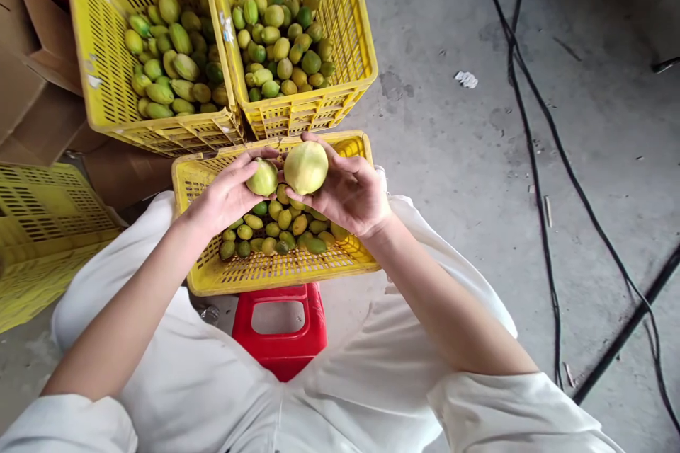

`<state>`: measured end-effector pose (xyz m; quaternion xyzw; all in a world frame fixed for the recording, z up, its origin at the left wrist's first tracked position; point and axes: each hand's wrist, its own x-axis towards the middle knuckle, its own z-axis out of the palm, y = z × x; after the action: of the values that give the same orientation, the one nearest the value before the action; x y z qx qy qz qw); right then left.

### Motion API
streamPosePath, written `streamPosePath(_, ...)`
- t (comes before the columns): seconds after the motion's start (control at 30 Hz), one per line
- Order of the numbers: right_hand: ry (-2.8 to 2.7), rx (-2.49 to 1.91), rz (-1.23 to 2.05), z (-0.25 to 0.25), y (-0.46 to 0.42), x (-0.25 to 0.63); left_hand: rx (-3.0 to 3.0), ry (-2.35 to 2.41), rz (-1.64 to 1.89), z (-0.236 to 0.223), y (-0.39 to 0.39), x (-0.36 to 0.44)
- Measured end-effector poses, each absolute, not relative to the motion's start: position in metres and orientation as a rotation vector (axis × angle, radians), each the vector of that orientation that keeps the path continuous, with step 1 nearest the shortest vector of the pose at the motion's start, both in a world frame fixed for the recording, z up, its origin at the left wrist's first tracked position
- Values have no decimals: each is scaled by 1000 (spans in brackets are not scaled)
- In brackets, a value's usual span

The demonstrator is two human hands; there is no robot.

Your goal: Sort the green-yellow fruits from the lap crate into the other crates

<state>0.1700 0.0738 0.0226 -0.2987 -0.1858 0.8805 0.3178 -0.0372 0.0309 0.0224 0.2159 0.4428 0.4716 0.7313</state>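
Your L hand has fingers curled partway round the small fruit; your R hand, half-open, cups the big fruit. Both fruits are side by side above the near crate, w/ more fruit inside. Red stool shows below; 2 fuller crates beyond.

The gray concrete floor carries two deep yellow crates, one on the left and one on the right, side by side. A red stool stands there too, partly hidden by a low yellow crate. Rightward lie black cables, a dark pole and a white scrap.
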Motion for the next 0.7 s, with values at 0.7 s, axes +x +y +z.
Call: streamPosePath(0.7,-497,-841,2408,17,69,169,579,1101,1043,25,29,-34)
